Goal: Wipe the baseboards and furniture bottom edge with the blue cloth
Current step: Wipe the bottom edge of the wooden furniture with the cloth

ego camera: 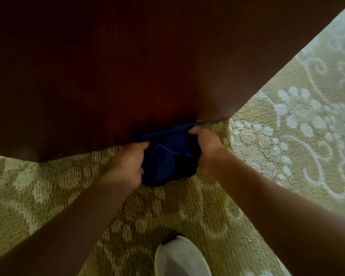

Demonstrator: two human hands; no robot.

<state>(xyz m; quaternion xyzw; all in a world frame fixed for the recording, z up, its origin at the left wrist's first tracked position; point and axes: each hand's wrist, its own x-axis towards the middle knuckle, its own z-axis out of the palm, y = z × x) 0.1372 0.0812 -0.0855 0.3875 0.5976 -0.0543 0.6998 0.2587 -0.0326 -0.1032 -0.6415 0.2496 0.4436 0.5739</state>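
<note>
A dark blue cloth (pixel 168 156) is bunched on the carpet against the bottom edge of a dark red-brown wooden furniture panel (pixel 127 66). My left hand (pixel 127 166) grips the cloth's left side. My right hand (pixel 206 144) grips its right side, near the panel's lower right corner (pixel 225 118). The cloth's top edge touches the line where the wood meets the floor. Part of the cloth is hidden under both hands.
Olive carpet (pixel 187 206) with a pale floral pattern covers the floor in front of and to the right of the furniture. My white shoe (pixel 181 257) stands at the bottom centre, just behind my arms.
</note>
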